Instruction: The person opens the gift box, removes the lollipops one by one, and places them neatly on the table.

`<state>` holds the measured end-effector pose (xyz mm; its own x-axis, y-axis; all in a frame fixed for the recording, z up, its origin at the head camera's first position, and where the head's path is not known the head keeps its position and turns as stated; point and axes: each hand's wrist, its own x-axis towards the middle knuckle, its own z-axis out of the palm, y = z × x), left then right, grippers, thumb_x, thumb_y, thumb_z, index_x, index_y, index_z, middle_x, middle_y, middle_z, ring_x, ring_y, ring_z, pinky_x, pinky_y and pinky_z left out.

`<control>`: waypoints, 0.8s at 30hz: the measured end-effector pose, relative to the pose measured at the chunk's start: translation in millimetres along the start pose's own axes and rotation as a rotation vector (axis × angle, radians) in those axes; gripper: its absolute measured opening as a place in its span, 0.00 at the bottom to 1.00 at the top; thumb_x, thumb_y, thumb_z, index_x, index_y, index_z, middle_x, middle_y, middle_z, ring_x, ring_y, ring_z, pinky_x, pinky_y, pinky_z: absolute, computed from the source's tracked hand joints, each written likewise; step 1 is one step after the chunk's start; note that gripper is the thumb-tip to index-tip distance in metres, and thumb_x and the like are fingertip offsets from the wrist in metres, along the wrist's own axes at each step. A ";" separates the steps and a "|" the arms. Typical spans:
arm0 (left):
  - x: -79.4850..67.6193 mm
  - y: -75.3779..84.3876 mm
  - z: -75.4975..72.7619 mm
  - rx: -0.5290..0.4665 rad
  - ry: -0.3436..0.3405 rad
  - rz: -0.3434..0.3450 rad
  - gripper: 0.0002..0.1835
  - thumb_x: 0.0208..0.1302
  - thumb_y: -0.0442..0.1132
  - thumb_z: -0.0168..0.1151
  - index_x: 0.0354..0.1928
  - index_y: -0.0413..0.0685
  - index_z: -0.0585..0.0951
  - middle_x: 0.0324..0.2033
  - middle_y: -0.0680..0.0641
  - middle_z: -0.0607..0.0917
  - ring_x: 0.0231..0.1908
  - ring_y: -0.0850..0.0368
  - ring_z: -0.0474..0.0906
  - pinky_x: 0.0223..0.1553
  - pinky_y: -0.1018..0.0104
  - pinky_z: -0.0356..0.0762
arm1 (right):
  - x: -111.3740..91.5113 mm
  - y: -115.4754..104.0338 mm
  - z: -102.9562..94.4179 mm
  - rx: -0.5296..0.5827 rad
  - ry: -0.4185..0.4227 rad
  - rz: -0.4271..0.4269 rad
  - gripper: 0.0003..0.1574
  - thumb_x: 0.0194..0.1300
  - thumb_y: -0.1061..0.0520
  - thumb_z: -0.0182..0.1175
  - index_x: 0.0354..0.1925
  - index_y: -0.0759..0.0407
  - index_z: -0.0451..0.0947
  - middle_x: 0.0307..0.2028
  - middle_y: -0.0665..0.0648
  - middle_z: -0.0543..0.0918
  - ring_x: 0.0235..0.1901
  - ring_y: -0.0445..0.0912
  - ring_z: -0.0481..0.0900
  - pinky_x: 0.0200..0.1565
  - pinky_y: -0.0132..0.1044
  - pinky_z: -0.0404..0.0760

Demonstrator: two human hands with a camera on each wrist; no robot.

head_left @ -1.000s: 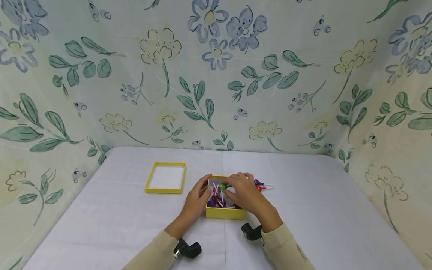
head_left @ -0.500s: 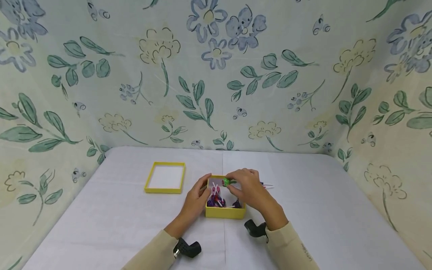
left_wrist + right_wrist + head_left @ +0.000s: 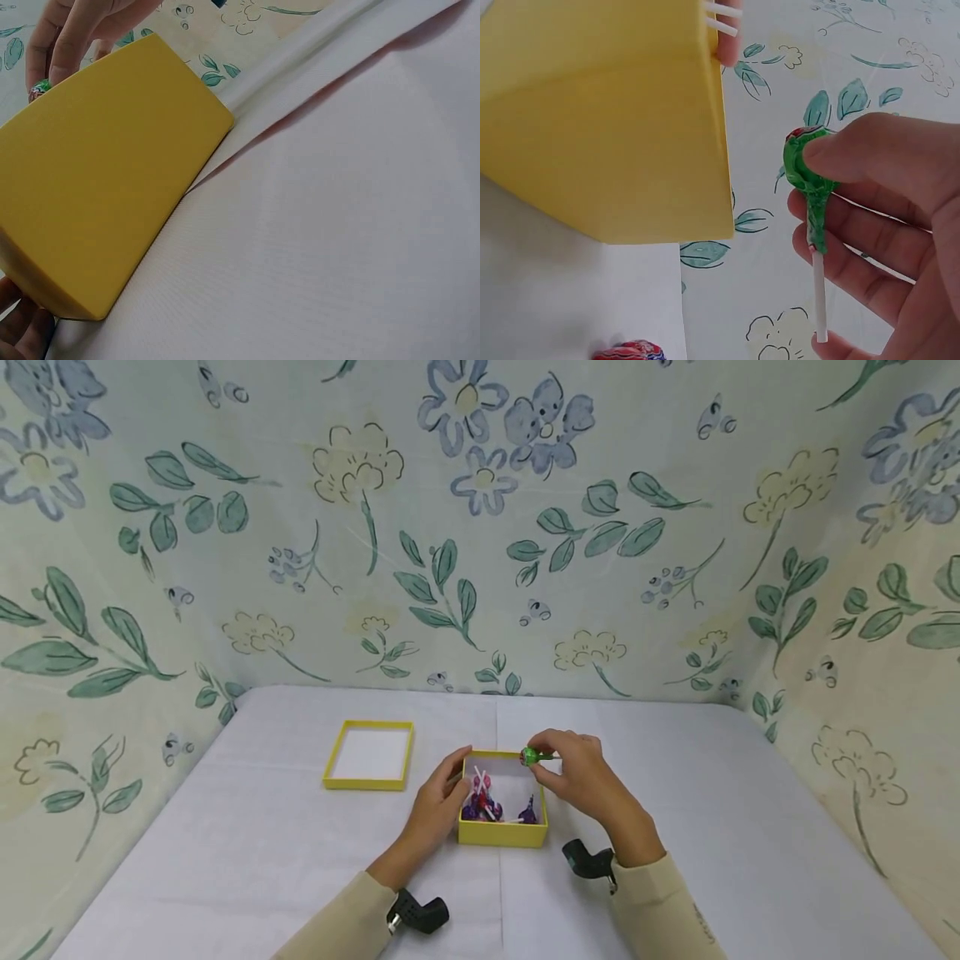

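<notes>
Between thumb and fingers, my right hand pinches a lollipop in a green wrapper, its white stick pointing down in the right wrist view. The candy end is over the back right corner of an open yellow box. My left hand holds the box's left side, thumb at the rim and fingers along the outside. Inside, several red and purple lollipops pile at the left with white sticks up. One dark purple lollipop lies in the front right corner.
A yellow-rimmed box lid lies at the left, its white inside facing up. Beside the box, a red and blue wrapper shows on the white tablecloth in the right wrist view. A floral curtain hangs behind.
My right hand has drawn the green lollipop out of the box, rightward to its back right corner. The loose lollipops right of the box are now hidden by that hand. The left hand stays put.
</notes>
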<state>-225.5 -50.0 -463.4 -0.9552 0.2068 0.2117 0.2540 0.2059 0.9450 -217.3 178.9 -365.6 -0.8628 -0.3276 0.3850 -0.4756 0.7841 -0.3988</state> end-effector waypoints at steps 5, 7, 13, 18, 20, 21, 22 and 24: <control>-0.1 0.6 0.2 0.007 0.005 0.002 0.25 0.74 0.40 0.49 0.70 0.69 0.64 0.69 0.56 0.65 0.67 0.56 0.64 0.65 0.60 0.65 | 0.2 6.4 -4.4 0.029 -0.006 0.009 0.14 0.57 0.60 0.68 0.43 0.51 0.79 0.38 0.46 0.85 0.42 0.44 0.81 0.46 0.44 0.82; -0.3 0.5 0.1 0.008 0.005 0.003 0.25 0.74 0.40 0.48 0.70 0.65 0.64 0.69 0.56 0.65 0.67 0.56 0.64 0.65 0.60 0.65 | -0.4 8.1 -5.5 0.044 -0.005 0.015 0.14 0.57 0.60 0.68 0.43 0.52 0.79 0.38 0.46 0.85 0.42 0.45 0.81 0.44 0.45 0.84; -0.7 -0.6 0.4 0.003 0.002 0.004 0.26 0.74 0.40 0.49 0.71 0.65 0.64 0.69 0.56 0.65 0.67 0.55 0.63 0.65 0.59 0.65 | -2.5 11.6 -9.6 0.042 0.010 0.011 0.17 0.58 0.60 0.68 0.47 0.54 0.81 0.40 0.48 0.84 0.43 0.47 0.81 0.46 0.48 0.83; -0.5 -1.7 1.3 -0.005 0.001 0.012 0.25 0.73 0.41 0.49 0.70 0.67 0.64 0.69 0.55 0.65 0.67 0.54 0.63 0.65 0.58 0.65 | -5.4 15.9 -15.6 0.033 0.001 0.034 0.16 0.58 0.59 0.68 0.46 0.54 0.81 0.40 0.47 0.84 0.43 0.46 0.81 0.47 0.48 0.82; -0.3 -2.2 1.4 -0.003 0.001 0.019 0.25 0.74 0.41 0.49 0.70 0.67 0.64 0.69 0.55 0.65 0.67 0.54 0.64 0.65 0.57 0.65 | -6.4 18.3 -17.7 0.026 -0.008 0.054 0.16 0.58 0.59 0.68 0.46 0.53 0.81 0.40 0.46 0.84 0.44 0.46 0.81 0.48 0.50 0.81; -0.2 -2.4 1.5 -0.003 0.002 0.023 0.25 0.74 0.40 0.49 0.70 0.67 0.64 0.69 0.55 0.65 0.67 0.53 0.64 0.65 0.57 0.65 | -6.7 19.2 -18.9 0.023 -0.012 0.063 0.16 0.58 0.59 0.68 0.47 0.53 0.81 0.40 0.46 0.84 0.44 0.47 0.80 0.49 0.51 0.81; -0.1 -2.5 1.6 -0.002 0.004 0.027 0.25 0.74 0.40 0.49 0.70 0.66 0.64 0.69 0.54 0.65 0.67 0.53 0.64 0.65 0.56 0.65 | -6.9 20.2 -20.0 0.019 -0.015 0.070 0.16 0.58 0.58 0.68 0.46 0.53 0.81 0.39 0.46 0.84 0.44 0.47 0.80 0.50 0.53 0.79; 0.2 -2.2 1.6 -0.003 0.005 0.029 0.25 0.73 0.40 0.49 0.70 0.67 0.64 0.68 0.54 0.65 0.67 0.53 0.64 0.65 0.56 0.65 | -7.4 22.2 -22.0 0.010 -0.024 0.085 0.16 0.58 0.58 0.69 0.46 0.53 0.81 0.39 0.45 0.84 0.45 0.47 0.80 0.51 0.54 0.78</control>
<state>-226.0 -48.9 -465.9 -0.9481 0.2081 0.2406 0.2815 0.1967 0.9392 -217.7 210.4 -358.9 -0.9040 -0.2723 0.3296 -0.4018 0.8045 -0.4375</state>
